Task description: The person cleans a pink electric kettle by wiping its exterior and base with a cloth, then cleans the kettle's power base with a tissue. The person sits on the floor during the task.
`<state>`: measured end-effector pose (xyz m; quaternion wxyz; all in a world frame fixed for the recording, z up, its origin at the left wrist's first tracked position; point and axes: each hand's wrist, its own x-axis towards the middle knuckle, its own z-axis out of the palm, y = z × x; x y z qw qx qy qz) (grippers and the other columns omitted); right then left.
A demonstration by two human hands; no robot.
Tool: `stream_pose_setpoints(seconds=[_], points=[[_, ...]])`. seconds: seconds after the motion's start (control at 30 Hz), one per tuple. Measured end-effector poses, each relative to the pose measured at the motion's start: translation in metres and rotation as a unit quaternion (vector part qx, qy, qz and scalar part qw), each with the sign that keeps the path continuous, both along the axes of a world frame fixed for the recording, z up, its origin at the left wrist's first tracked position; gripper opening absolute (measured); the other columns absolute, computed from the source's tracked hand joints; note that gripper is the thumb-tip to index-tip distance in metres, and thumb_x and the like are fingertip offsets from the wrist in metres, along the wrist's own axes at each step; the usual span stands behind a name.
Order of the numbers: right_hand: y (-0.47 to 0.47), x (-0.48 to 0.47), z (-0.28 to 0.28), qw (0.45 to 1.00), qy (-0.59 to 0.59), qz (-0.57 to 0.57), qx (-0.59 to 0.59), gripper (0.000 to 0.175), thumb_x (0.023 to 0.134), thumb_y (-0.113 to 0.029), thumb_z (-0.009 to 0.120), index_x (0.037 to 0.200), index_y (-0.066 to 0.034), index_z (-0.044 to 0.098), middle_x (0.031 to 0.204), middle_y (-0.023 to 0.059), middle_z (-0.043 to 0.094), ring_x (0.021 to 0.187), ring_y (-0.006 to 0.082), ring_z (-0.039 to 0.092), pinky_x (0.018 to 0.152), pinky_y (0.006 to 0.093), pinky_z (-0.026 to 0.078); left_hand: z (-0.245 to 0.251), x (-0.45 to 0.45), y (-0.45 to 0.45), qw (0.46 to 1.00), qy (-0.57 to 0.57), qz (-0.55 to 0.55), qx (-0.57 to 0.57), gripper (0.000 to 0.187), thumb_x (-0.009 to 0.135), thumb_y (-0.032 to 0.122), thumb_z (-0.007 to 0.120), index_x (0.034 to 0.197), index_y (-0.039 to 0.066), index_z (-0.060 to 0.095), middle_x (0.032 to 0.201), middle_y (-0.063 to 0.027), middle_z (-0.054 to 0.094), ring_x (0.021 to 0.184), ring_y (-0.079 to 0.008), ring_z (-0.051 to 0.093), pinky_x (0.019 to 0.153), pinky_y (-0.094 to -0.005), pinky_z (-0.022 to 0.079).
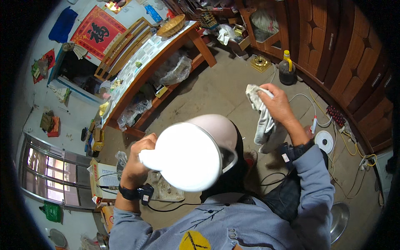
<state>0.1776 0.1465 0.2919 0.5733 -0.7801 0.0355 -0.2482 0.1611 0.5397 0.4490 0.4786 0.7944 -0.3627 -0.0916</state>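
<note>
My left hand (140, 156) grips a short projection on the left side of a white round vessel (189, 157), held up in front of my body. The vessel's face is overexposed, so its details are lost. A grey loop (232, 160) shows at its right side. Behind it is a pale pink rounded surface (218, 126), partly hidden; I cannot tell what it belongs to. My right hand (276, 101), apart from the vessel, pinches a crumpled grey-white cloth (262, 115) that hangs down over the floor.
At right on the floor are a white lid with a black knob (324, 143), several cables (351, 150) and a yellow-capped plastic jug (287, 70) beside wooden cabinets (336, 47). A metal basin (340, 222) lies lower right. A long wooden table (147, 67) holds a woven basket (172, 26).
</note>
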Motion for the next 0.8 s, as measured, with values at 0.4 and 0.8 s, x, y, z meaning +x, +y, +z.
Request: stream_pose_setpoints(seconds=[0.4,0.8], points=[[0.03,-0.094,0.121,0.971,-0.191,0.14,-0.017,0.021,0.092,-0.015,0.063,0.107,-0.0015,0.064,0.093,0.0053,0.064,0.085,0.0124,0.06,0.075,0.027,0.049,0.042,0.008,-0.024,0.958,-0.178,-0.21,0.076,0.029,0.067,0.019,0.083,0.07,0.008,0.056,0.069,-0.0048,0.053,0.068,-0.0205,0.053,0.086,-0.0455,0.049],[0.074,-0.127,0.12,0.926,-0.33,0.179,-0.034,0.036,0.076,-0.012,0.073,0.109,-0.0047,0.063,0.096,0.0138,0.059,0.083,0.0285,0.065,0.068,0.0373,0.055,0.051,0.027,-0.067,0.932,-0.269,-0.24,0.033,0.022,0.067,0.009,0.076,0.069,0.007,0.054,0.072,-0.0057,0.054,0.068,-0.0225,0.053,0.084,-0.0473,0.048]])
